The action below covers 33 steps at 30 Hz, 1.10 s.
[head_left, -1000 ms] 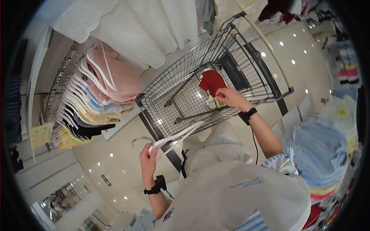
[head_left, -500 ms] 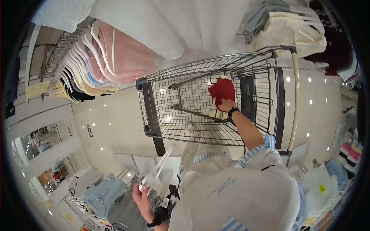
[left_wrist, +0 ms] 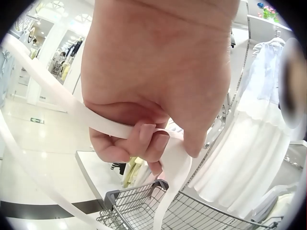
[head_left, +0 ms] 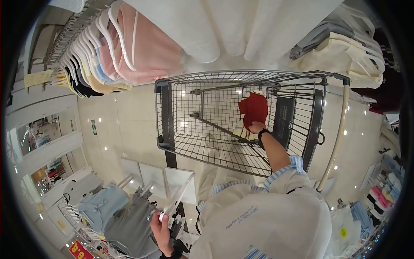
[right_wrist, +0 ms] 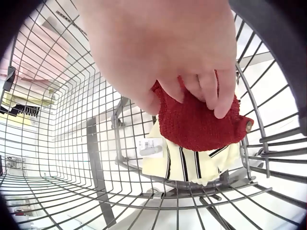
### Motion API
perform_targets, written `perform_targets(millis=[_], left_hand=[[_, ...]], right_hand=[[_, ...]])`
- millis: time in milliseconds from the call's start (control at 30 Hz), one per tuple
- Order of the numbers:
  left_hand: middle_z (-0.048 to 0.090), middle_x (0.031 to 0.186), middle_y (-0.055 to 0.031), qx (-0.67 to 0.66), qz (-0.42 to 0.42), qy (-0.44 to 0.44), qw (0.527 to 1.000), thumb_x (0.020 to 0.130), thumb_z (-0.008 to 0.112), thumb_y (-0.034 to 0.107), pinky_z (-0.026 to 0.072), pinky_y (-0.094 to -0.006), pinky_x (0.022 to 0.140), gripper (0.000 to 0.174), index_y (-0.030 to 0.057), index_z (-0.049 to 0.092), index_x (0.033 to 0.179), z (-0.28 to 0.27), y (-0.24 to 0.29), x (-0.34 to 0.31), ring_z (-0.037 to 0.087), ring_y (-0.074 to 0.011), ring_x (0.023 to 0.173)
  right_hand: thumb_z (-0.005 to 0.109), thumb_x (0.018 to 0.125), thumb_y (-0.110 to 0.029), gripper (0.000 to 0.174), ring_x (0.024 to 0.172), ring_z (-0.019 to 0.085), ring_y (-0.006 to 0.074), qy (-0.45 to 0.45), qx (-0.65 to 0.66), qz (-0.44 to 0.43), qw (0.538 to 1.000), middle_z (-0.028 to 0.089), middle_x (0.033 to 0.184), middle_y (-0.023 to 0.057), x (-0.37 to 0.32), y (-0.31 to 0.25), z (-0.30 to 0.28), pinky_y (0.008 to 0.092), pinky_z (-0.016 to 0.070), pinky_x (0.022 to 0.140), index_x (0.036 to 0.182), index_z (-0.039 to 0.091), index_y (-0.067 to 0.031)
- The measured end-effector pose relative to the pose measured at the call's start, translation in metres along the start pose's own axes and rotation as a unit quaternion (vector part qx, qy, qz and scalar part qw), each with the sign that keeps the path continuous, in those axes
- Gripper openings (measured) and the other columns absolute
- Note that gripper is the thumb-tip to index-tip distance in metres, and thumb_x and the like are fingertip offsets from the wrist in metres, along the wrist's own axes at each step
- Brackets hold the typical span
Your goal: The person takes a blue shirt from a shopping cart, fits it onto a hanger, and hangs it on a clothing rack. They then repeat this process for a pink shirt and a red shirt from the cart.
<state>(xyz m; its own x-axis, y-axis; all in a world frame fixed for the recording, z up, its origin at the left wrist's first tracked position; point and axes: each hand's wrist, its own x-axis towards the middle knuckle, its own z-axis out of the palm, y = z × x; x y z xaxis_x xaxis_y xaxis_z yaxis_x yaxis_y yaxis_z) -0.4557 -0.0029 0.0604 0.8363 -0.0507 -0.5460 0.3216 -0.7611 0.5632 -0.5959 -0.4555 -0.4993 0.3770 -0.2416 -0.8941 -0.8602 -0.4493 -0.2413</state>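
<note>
My left hand (head_left: 160, 233) (left_wrist: 156, 67) grips a white hanger (head_left: 183, 190) (left_wrist: 53, 88), its fingers and thumb curled round the hanger's top, outside the cart near its lower left. Inside the shopping cart (head_left: 165, 116), my right hand (head_left: 257, 127) (right_wrist: 163, 43) pinches a red knit garment (head_left: 255, 107) (right_wrist: 199, 127), which lies bunched beneath the fingers. Under the red knit is a cream garment with dark stripes (head_left: 238, 129) (right_wrist: 175, 163), with a white tag (right_wrist: 150, 147) on it. The thumb's tip is partly hidden by the red fabric in the right wrist view.
Pink tops (head_left: 148, 47) and other clothes hang at the upper left. Long white garments (head_left: 194, 26) hang above the cart, cream ones (head_left: 330, 56) at the upper right. Grey clothes (head_left: 129, 228) hang beside my left hand. The cart's handle (head_left: 340, 134) is at its right end.
The view has turned and shifted, and the cart now lies more level in it. My left hand with the hanger has moved down, away from the cart. My right hand has come onto the red garment.
</note>
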Motion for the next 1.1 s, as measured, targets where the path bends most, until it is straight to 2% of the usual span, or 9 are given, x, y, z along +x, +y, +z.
perform_targets(millis=[100, 167, 400, 600, 733, 833, 933, 967, 1100], left_hand=[[0.057, 0.087, 0.0041, 0.021, 0.013, -0.007, 1.000, 0.100, 0.071, 0.015, 0.0398, -0.0238, 0.070, 0.019, -0.0017, 0.065, 0.109, 0.008, 0.017, -0.001, 0.046, -0.0066, 0.079], [0.056, 0.086, 0.0042, 0.021, 0.016, -0.011, 1.000, 0.100, 0.071, 0.015, 0.0392, -0.0239, 0.069, 0.020, -0.0017, 0.065, 0.108, 0.009, 0.020, -0.002, 0.046, -0.0067, 0.078], [0.052, 0.079, 0.0051, 0.038, 0.059, -0.032, 0.997, 0.100, 0.071, 0.017, 0.0352, -0.0255, 0.063, 0.020, -0.0008, 0.066, 0.106, 0.009, 0.026, 0.012, 0.042, -0.0066, 0.073], [0.053, 0.082, 0.0046, 0.032, 0.138, -0.079, 0.987, 0.101, 0.071, 0.019, 0.0370, -0.0246, 0.065, 0.021, 0.0009, 0.065, 0.109, 0.017, 0.037, 0.043, 0.043, -0.0063, 0.075], [0.053, 0.083, 0.0043, -0.021, 0.186, -0.097, 0.978, 0.101, 0.072, 0.019, 0.0390, -0.0251, 0.067, 0.022, 0.0010, 0.064, 0.111, 0.023, 0.047, 0.057, 0.045, -0.0071, 0.076], [0.054, 0.080, 0.0003, -0.040, 0.261, -0.124, 0.957, 0.101, 0.072, 0.018, 0.0412, -0.0277, 0.064, 0.025, -0.0015, 0.061, 0.113, 0.025, 0.044, 0.074, 0.047, -0.0098, 0.073], [0.056, 0.078, -0.0055, -0.053, 0.359, -0.132, 0.922, 0.103, 0.068, 0.016, 0.0414, -0.0299, 0.061, 0.023, -0.0021, 0.061, 0.115, 0.030, 0.050, 0.084, 0.047, -0.0131, 0.069], [0.056, 0.078, -0.0055, -0.062, 0.359, -0.129, 0.922, 0.103, 0.068, 0.016, 0.0414, -0.0299, 0.061, 0.023, -0.0021, 0.061, 0.115, 0.029, 0.055, 0.084, 0.047, -0.0131, 0.069], [0.057, 0.077, -0.0109, -0.069, 0.427, -0.108, 0.895, 0.105, 0.063, 0.014, 0.0418, -0.0323, 0.060, 0.019, 0.0002, 0.064, 0.117, 0.015, 0.073, 0.078, 0.049, -0.0173, 0.066]], right_hand=[[0.056, 0.098, -0.036, 0.046, 0.109, 0.071, 0.0378, 0.039, 0.030, 0.006, 0.999, 0.075, 0.123, 0.0180, -0.016, -0.003, -0.009, 0.0491, 0.0559, 0.098, 0.127, 0.075, -0.0068], [0.067, 0.094, -0.034, 0.032, 0.100, 0.074, 0.0351, 0.177, 0.101, -0.017, 0.979, 0.078, 0.110, 0.0163, -0.042, -0.005, -0.021, 0.0457, 0.0588, 0.092, 0.110, 0.081, -0.0100], [0.084, 0.084, -0.036, 0.027, 0.068, 0.069, 0.0260, 0.356, 0.282, -0.098, 0.886, 0.071, 0.074, 0.0079, -0.132, -0.023, -0.081, 0.0414, 0.0570, 0.073, 0.088, 0.080, -0.0092], [0.091, 0.078, -0.031, 0.052, 0.092, 0.068, 0.0348, 0.388, 0.278, -0.192, 0.858, 0.068, 0.099, 0.0142, -0.226, -0.049, -0.127, 0.0393, 0.0547, 0.081, 0.105, 0.051, -0.0099], [0.085, 0.079, -0.012, 0.043, 0.094, 0.064, 0.0286, 0.376, 0.323, -0.239, 0.835, 0.062, 0.097, 0.0122, -0.302, -0.071, -0.139, 0.0358, 0.0518, 0.085, 0.099, 0.047, -0.0099], [0.075, 0.078, 0.002, 0.040, 0.086, 0.050, 0.0191, 0.336, 0.327, -0.389, 0.793, 0.043, 0.090, 0.0043, -0.372, -0.100, -0.149, 0.0271, 0.0439, 0.087, 0.099, 0.042, -0.0098], [0.073, 0.078, 0.002, 0.039, 0.091, 0.051, 0.0166, 0.314, 0.325, -0.479, 0.752, 0.045, 0.095, 0.0021, -0.456, -0.148, -0.156, 0.0279, 0.0438, 0.090, 0.102, 0.044, -0.0097], [0.072, 0.076, -0.006, 0.039, 0.106, 0.045, 0.0160, 0.258, 0.346, -0.482, 0.763, 0.043, 0.108, 0.0027, -0.478, -0.162, -0.154, 0.0268, 0.0354, 0.101, 0.106, 0.048, -0.0100], [0.079, 0.082, -0.014, 0.049, 0.080, 0.050, 0.0134, 0.255, 0.216, -0.538, 0.774, 0.051, 0.084, 0.0016, -0.510, -0.219, -0.135, 0.0264, 0.0429, 0.085, 0.122, 0.051, -0.0085]])
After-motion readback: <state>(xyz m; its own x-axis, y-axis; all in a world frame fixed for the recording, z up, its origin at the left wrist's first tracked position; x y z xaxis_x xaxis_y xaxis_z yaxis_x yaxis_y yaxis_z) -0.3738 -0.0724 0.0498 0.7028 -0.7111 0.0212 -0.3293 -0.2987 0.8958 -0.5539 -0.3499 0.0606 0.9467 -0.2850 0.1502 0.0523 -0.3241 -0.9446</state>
